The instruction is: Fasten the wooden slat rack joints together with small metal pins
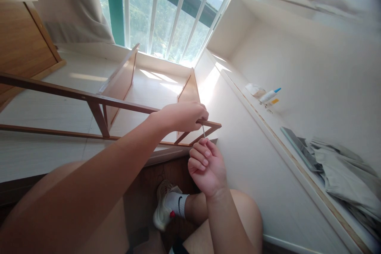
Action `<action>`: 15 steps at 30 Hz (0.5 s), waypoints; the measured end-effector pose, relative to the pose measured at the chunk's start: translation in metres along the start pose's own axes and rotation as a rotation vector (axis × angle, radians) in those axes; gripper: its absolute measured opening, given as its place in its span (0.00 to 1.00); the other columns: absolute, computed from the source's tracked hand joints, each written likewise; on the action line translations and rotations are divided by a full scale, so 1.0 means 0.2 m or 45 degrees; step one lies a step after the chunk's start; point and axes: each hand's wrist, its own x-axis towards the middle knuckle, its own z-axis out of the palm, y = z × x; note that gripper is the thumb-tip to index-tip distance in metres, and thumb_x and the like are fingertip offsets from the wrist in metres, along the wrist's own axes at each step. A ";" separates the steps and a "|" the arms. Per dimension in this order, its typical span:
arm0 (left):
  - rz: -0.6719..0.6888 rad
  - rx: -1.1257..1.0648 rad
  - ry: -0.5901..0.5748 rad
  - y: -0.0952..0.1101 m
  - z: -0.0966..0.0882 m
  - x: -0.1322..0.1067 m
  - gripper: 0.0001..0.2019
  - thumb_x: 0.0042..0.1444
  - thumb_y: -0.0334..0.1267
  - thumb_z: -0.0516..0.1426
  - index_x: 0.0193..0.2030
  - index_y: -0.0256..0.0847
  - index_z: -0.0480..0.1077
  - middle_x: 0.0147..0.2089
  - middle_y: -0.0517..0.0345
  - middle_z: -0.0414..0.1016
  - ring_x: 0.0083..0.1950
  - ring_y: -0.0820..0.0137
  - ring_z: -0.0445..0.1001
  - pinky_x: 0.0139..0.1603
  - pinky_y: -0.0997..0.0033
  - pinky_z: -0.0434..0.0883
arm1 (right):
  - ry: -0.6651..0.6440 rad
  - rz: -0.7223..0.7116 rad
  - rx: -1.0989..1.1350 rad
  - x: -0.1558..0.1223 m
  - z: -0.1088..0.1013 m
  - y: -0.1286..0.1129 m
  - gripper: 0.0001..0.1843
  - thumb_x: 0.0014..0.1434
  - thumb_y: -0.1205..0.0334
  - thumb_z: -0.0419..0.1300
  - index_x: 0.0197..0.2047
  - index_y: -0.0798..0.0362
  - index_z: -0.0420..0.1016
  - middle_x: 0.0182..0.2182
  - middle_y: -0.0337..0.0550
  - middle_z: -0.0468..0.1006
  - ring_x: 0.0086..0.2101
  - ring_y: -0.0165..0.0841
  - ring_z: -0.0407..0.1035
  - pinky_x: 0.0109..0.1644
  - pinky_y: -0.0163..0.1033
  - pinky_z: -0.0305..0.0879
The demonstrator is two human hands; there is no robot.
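My left hand is closed over the end of a brown wooden frame, which lies across the white surface. Just below it my right hand pinches a thin metal rod between thumb and fingertips, the other fingers curled in. The rod points up to the underside of the frame's rail near its right corner; its tip is hidden by the rail and my left fingers. Two wooden panels stand up behind the frame, one at the left and one at the right.
On a white ledge at the right lie a white tube with a blue cap, small metal pieces, a dark flat object and folded grey cloth. A wooden cabinet stands at far left. A barred window is behind.
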 end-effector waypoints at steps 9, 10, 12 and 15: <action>-0.017 0.001 -0.002 0.00 0.00 0.00 0.07 0.54 0.32 0.53 0.31 0.41 0.72 0.37 0.55 0.75 0.32 0.70 0.68 0.32 0.70 0.60 | 0.044 -0.095 -0.215 0.02 -0.03 0.03 0.13 0.63 0.51 0.52 0.34 0.52 0.68 0.21 0.31 0.58 0.18 0.23 0.48 0.17 0.28 0.46; -0.023 -0.003 -0.005 0.00 0.00 0.00 0.07 0.54 0.33 0.53 0.31 0.41 0.72 0.37 0.55 0.75 0.32 0.70 0.69 0.32 0.70 0.60 | 0.079 -0.142 -0.276 0.03 -0.03 0.03 0.14 0.62 0.50 0.52 0.34 0.51 0.68 0.21 0.32 0.59 0.18 0.23 0.50 0.17 0.28 0.46; -0.037 -0.013 -0.014 -0.01 0.01 0.00 0.07 0.54 0.33 0.53 0.32 0.42 0.73 0.37 0.55 0.75 0.33 0.69 0.69 0.33 0.70 0.61 | 0.147 -0.271 -0.415 0.03 -0.05 0.04 0.15 0.62 0.47 0.51 0.36 0.51 0.68 0.23 0.33 0.63 0.18 0.24 0.54 0.17 0.30 0.48; -0.047 -0.020 -0.013 -0.01 0.01 0.00 0.08 0.54 0.33 0.53 0.33 0.42 0.73 0.38 0.55 0.75 0.34 0.69 0.70 0.34 0.70 0.61 | 0.216 -0.538 -0.730 0.03 -0.09 0.06 0.14 0.62 0.48 0.52 0.40 0.50 0.68 0.25 0.35 0.67 0.19 0.25 0.58 0.18 0.31 0.50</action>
